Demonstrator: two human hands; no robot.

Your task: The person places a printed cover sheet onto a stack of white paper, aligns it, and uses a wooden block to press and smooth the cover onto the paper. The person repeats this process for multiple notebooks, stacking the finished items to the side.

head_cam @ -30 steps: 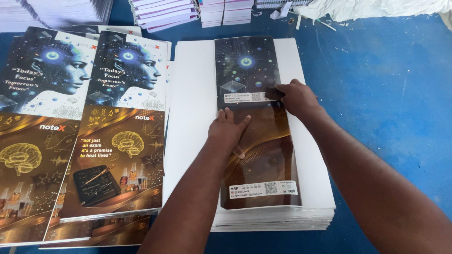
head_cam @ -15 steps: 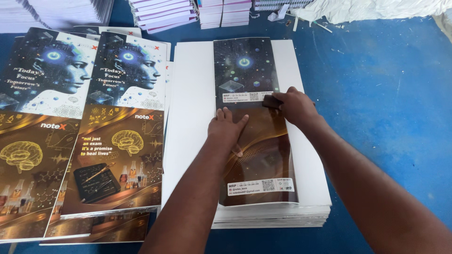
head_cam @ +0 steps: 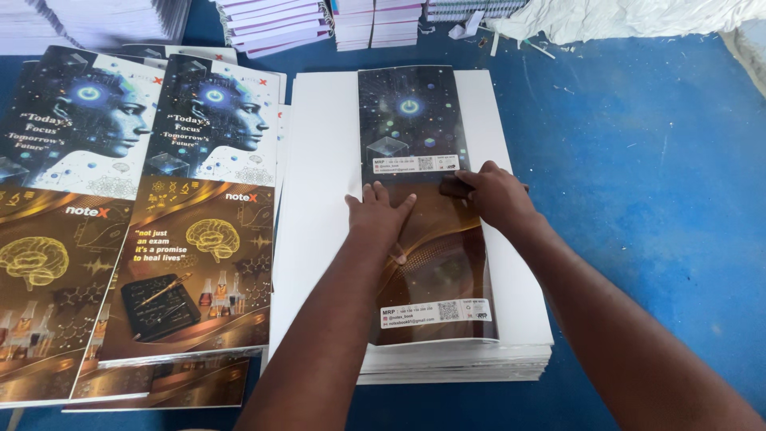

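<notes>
**Both hands flat on a folded cover atop the white stack**

At the far left, printed cover sheets point(head_cam: 120, 231) lie fanned on the blue bench point(head_cam: 654, 199) — each shows a blue face design above and a gold brain design below. No box, tray or bin shows in view; the only things holding others are the piles themselves.

Just right of these sheets sits a thick stack of white sheets point(head_cam: 319, 160), its edges squared and its front edge showing many layers. On top of it lies a folded printed cover point(head_cam: 423, 263), a long narrow strip with a dark starry upper half, a brown swirled lower half and a white label panel on each half.

The left hand point(head_cam: 383, 219) lies palm down on the strip's left edge near the middle, fingers point(head_cam: 375, 195) straight and close together, partly on the white sheet beside it. The right hand point(head_cam: 491, 195) presses on the strip's right side at the same height, fingers bunched and pointing left just under the upper label; whether they pinch anything cannot be told.

Along the back edge stand piles of bound notebooks point(head_cam: 271, 24), and at the far right corner lies white crumpled material point(head_cam: 622, 16).

Against half a second ago, the right hand has slid a little leftward along the fold — the left hand, the strip and the stack lie much as they did.
</notes>
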